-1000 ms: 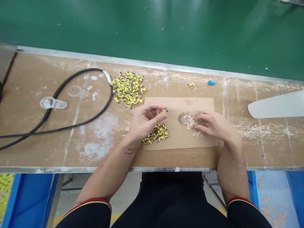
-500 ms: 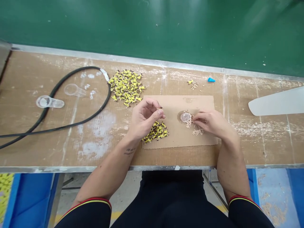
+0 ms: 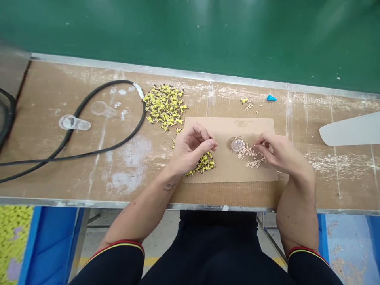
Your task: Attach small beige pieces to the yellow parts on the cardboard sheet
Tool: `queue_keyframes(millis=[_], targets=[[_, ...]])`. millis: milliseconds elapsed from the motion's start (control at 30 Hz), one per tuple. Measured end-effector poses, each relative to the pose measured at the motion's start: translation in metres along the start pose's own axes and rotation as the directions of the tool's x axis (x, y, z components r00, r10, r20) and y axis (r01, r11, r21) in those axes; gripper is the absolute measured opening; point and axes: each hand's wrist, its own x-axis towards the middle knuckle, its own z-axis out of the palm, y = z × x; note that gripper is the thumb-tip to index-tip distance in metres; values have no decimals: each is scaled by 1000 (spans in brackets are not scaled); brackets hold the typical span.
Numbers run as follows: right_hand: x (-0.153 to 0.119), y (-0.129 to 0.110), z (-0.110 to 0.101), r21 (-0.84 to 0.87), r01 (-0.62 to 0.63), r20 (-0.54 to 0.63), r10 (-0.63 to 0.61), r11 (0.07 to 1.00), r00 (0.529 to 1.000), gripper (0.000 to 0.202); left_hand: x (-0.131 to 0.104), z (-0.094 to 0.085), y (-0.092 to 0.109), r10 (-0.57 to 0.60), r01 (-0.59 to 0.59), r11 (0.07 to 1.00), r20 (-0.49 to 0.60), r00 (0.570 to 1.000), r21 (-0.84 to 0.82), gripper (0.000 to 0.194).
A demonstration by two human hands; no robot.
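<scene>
My left hand is closed in a pinch over the left side of a cardboard sheet. A small dark-ended piece shows at its fingertips, mostly hidden. Under and beside that hand lies a pile of small yellow-and-dark figures, partly covered. My right hand pinches thumb to forefinger, with what looks like a tiny pale piece at the tips. Just left of it are scattered tiny pale pieces. They lie against a small clear round dish on the sheet.
A larger heap of yellow figures lies behind my left hand. Left of it are a looped black cable and two clear plastic scoops, one being the nearer scoop. A blue cone-shaped cap and a white blade-like panel are at right.
My right hand has drawn back to the right, away from the dish and the pale pieces. My left hand keeps its pinch above the figures. The whole view has shifted slightly.
</scene>
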Motion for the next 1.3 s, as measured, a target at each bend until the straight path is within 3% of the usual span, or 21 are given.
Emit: queue_keyframes(millis=[200, 433, 533, 733, 933, 1033, 1167, 1300], targets=[[1, -1, -1, 56, -4, 55, 1, 998, 998, 12, -3, 5, 0, -22, 22, 1000, 42, 999, 11, 37], [-1, -4, -5, 83, 71, -32, -69, 994, 997, 11, -7, 6, -4, -21, 14, 998, 107, 994, 58, 34], [-4, -10, -7, 118, 125, -120, -111, 985, 986, 6, -10, 9, -6, 37, -48, 996, 137, 990, 80, 23], [-12, -22, -2, 217, 251, -338, -168, 943, 926, 14, -13, 12, -8, 216, -284, 912, 244, 946, 295, 11], [-9, -42, 16, 314, 362, -390, -228, 878, 892, 23, -12, 15, -6, 374, -468, 803, 298, 878, 370, 6], [-6, -52, 23, 246, 394, -405, -276, 885, 872, 24, -14, 17, -5, 364, -480, 800, 345, 865, 361, 7], [-2, -57, 29, 130, 470, -444, -372, 873, 815, 24, -15, 19, -3, 343, -454, 805, 324, 882, 382, 9], [0, -58, 31, 119, 481, -455, -383, 869, 804, 25, -14, 20, -1, 334, -434, 836, 315, 888, 335, 11]])
